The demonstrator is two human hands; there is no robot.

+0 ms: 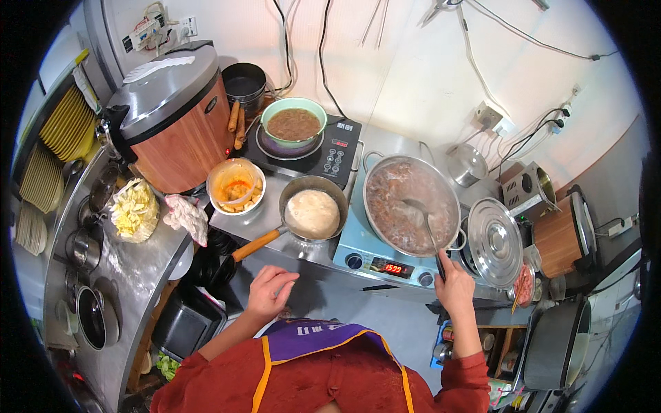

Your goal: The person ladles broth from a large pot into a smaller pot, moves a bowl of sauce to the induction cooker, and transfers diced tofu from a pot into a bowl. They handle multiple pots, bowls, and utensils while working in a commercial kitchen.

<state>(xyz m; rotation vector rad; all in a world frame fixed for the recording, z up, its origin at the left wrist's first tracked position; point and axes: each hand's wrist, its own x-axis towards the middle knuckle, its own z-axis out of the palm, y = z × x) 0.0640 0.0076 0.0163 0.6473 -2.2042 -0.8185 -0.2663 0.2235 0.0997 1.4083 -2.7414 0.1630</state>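
My right hand (pixel 455 284) grips the dark handle of a metal ladle (pixel 429 227), whose bowl lies in the steaming reddish-brown contents of a large two-handled metal pot (pixel 365 199). That pot stands on a blue induction cooker (pixel 347 253) with a lit red display. My left hand (pixel 272 291) hangs empty before my apron, fingers loosely bent and thumb apart. Nearest to it is the wooden handle (pixel 256 245) of a saucepan (pixel 283 206) holding pale, foamy liquid. Left of the saucepan, a white bowl (pixel 262 193) holds cut pieces and a plastic tub with orange residue (pixel 227 178).
A green bowl of brown contents (pixel 293 124) sits on a black induction cooker (pixel 343 162). At left are a wood-patterned cooker (pixel 181 155), a bag of chopped cabbage (pixel 134 211) and a cloth (pixel 187 216). A round metal lid (pixel 496 237) leans right of the pot.
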